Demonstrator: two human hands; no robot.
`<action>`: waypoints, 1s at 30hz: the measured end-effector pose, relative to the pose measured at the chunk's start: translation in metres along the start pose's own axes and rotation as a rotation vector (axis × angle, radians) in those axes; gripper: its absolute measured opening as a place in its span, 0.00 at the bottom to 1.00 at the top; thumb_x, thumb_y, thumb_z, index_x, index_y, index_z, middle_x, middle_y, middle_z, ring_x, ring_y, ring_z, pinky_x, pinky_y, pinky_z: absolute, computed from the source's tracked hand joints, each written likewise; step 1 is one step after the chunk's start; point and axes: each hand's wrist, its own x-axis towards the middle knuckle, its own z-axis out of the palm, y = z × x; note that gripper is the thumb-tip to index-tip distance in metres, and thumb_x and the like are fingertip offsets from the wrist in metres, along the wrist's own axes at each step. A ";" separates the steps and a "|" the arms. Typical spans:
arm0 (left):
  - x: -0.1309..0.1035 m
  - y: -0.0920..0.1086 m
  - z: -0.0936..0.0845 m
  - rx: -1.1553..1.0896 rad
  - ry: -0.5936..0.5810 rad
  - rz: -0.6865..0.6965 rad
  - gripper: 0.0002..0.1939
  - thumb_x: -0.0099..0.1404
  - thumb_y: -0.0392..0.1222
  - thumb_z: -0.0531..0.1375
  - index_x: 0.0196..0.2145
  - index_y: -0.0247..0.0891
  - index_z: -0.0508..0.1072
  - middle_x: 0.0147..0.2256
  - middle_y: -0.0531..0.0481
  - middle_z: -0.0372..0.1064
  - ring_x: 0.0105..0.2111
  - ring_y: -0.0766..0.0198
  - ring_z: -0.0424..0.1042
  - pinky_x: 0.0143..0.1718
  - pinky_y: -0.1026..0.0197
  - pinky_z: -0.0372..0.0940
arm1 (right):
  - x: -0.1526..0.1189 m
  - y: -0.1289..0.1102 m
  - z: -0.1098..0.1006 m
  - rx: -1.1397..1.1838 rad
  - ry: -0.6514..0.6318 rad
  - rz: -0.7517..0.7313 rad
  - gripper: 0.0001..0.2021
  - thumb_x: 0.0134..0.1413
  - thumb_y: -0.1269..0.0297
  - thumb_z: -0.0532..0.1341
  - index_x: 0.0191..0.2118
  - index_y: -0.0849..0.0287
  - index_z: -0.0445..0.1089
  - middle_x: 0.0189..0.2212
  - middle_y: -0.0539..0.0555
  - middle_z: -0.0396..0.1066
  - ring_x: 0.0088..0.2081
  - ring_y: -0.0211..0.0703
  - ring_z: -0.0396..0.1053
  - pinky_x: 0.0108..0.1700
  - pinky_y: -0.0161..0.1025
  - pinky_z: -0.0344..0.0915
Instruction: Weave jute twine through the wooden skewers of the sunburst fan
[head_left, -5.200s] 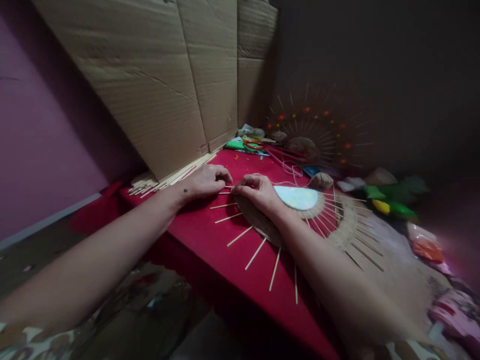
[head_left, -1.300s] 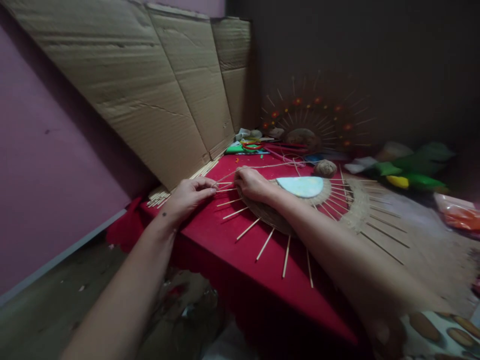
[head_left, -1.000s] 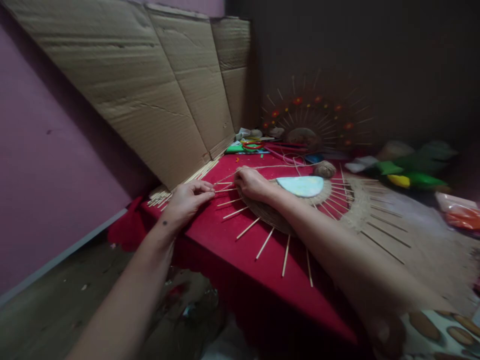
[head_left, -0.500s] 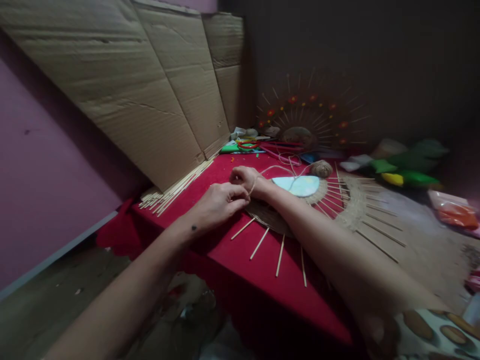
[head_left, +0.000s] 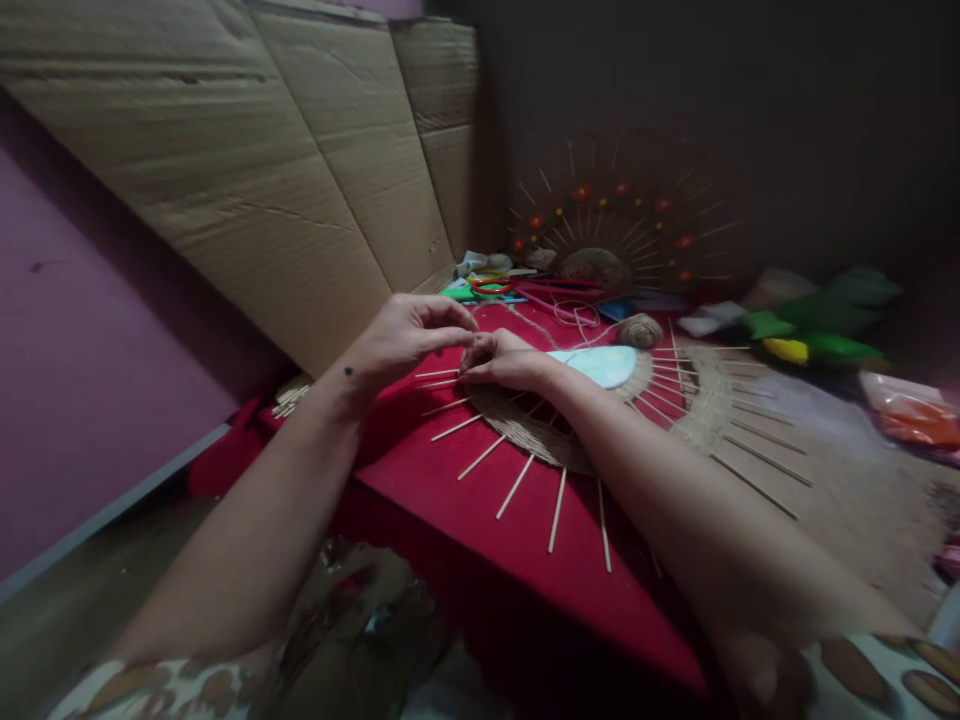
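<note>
A half-round piece of thin sticks with a woven twine band (head_left: 544,440) lies on the red cloth (head_left: 442,500). Its light blue centre (head_left: 600,366) shows beyond my right forearm. My right hand (head_left: 502,362) is closed at the far left end of the band, with its fingertips on the weave and sticks. Just left of it and slightly higher, my left hand (head_left: 420,330) has thumb and forefinger stretched toward the right fingertips; whatever is between them is too small to make out. Twine runs behind the hands toward a twine ball (head_left: 640,330).
A cardboard sheet (head_left: 300,180) leans at the left, with loose sticks (head_left: 291,396) at its foot. Scissors (head_left: 491,287) and pink tools lie at the back. A flowered stick fan (head_left: 600,225) stands behind them. Green and orange packets (head_left: 911,415) are at the right.
My left hand has moved up and away from the band's edge, uncovering more sticks. The twine loop seen over my right wrist is gone from there. My right hand stays at the band's end.
</note>
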 end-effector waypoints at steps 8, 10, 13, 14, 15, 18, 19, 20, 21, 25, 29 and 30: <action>-0.002 -0.045 -0.013 0.180 -0.354 -0.259 0.17 0.49 0.43 0.64 0.37 0.32 0.75 0.31 0.49 0.72 0.31 0.64 0.68 0.32 0.63 0.62 | -0.005 -0.006 -0.001 0.023 0.121 0.049 0.05 0.42 0.68 0.63 0.26 0.64 0.73 0.21 0.49 0.70 0.25 0.35 0.64 0.29 0.33 0.60; -0.003 -0.050 -0.010 0.198 -0.394 -0.233 0.18 0.51 0.45 0.64 0.38 0.33 0.75 0.31 0.49 0.71 0.31 0.64 0.67 0.32 0.63 0.61 | -0.008 -0.011 -0.002 0.030 0.156 0.047 0.05 0.42 0.67 0.63 0.27 0.64 0.73 0.22 0.50 0.71 0.26 0.36 0.65 0.30 0.33 0.60; -0.001 -0.052 -0.005 0.201 -0.394 -0.216 0.16 0.52 0.46 0.63 0.36 0.33 0.75 0.29 0.51 0.69 0.30 0.64 0.65 0.31 0.62 0.59 | -0.011 -0.018 -0.003 0.012 0.164 0.029 0.06 0.41 0.67 0.63 0.27 0.64 0.74 0.23 0.50 0.71 0.28 0.37 0.66 0.32 0.34 0.61; 0.000 -0.052 -0.005 0.182 -0.398 -0.217 0.16 0.52 0.47 0.63 0.35 0.32 0.75 0.29 0.51 0.69 0.30 0.65 0.65 0.32 0.62 0.59 | -0.012 -0.020 -0.004 0.014 0.154 0.035 0.06 0.41 0.66 0.63 0.27 0.64 0.74 0.23 0.50 0.71 0.27 0.37 0.66 0.31 0.34 0.61; 0.000 -0.052 -0.004 0.154 -0.398 -0.217 0.16 0.52 0.47 0.62 0.35 0.32 0.75 0.29 0.51 0.69 0.30 0.65 0.65 0.32 0.62 0.59 | -0.012 -0.022 -0.005 0.017 0.142 0.044 0.06 0.42 0.66 0.63 0.27 0.64 0.74 0.22 0.50 0.71 0.27 0.37 0.66 0.31 0.33 0.60; 0.002 -0.056 -0.002 0.112 -0.384 -0.199 0.17 0.52 0.49 0.62 0.34 0.32 0.74 0.29 0.50 0.70 0.30 0.65 0.67 0.34 0.61 0.60 | -0.012 -0.029 -0.006 -0.024 0.125 0.042 0.05 0.42 0.67 0.63 0.26 0.64 0.73 0.21 0.50 0.70 0.25 0.35 0.65 0.29 0.33 0.59; 0.003 -0.057 -0.001 0.131 -0.365 -0.187 0.17 0.51 0.50 0.62 0.33 0.33 0.74 0.29 0.51 0.70 0.30 0.65 0.67 0.34 0.62 0.60 | -0.012 -0.032 -0.007 -0.054 0.124 0.040 0.05 0.42 0.68 0.63 0.26 0.65 0.73 0.21 0.50 0.70 0.25 0.35 0.64 0.29 0.32 0.59; 0.003 -0.059 0.000 0.158 -0.341 -0.175 0.17 0.51 0.50 0.61 0.32 0.33 0.74 0.28 0.51 0.70 0.30 0.65 0.66 0.33 0.62 0.59 | -0.012 -0.034 -0.007 -0.080 0.124 0.041 0.04 0.43 0.69 0.63 0.26 0.65 0.73 0.20 0.50 0.70 0.24 0.34 0.64 0.28 0.32 0.59; 0.002 -0.061 0.002 0.188 -0.315 -0.163 0.16 0.51 0.50 0.61 0.31 0.34 0.73 0.28 0.52 0.70 0.29 0.65 0.66 0.32 0.63 0.59 | -0.012 -0.037 -0.006 -0.100 0.122 0.046 0.04 0.44 0.69 0.62 0.26 0.65 0.73 0.20 0.50 0.70 0.24 0.34 0.64 0.28 0.32 0.59; 0.000 -0.062 0.009 0.275 -0.221 -0.136 0.16 0.51 0.51 0.60 0.31 0.35 0.73 0.28 0.53 0.69 0.31 0.63 0.66 0.33 0.63 0.58 | -0.018 -0.047 0.001 -0.231 0.073 0.084 0.05 0.46 0.72 0.61 0.28 0.65 0.75 0.21 0.50 0.71 0.26 0.35 0.65 0.29 0.32 0.58; -0.002 -0.057 0.012 0.347 -0.169 -0.124 0.17 0.52 0.51 0.59 0.34 0.35 0.75 0.31 0.50 0.72 0.32 0.62 0.67 0.34 0.62 0.59 | -0.034 -0.053 0.011 -0.536 -0.050 0.067 0.08 0.48 0.74 0.60 0.31 0.61 0.78 0.23 0.51 0.73 0.27 0.37 0.66 0.31 0.34 0.58; -0.002 -0.056 0.012 0.357 -0.164 -0.120 0.17 0.52 0.50 0.59 0.34 0.35 0.75 0.31 0.49 0.72 0.32 0.62 0.68 0.34 0.62 0.59 | -0.039 -0.053 0.012 -0.606 -0.076 0.045 0.09 0.49 0.75 0.60 0.31 0.61 0.78 0.25 0.52 0.74 0.28 0.37 0.67 0.33 0.34 0.59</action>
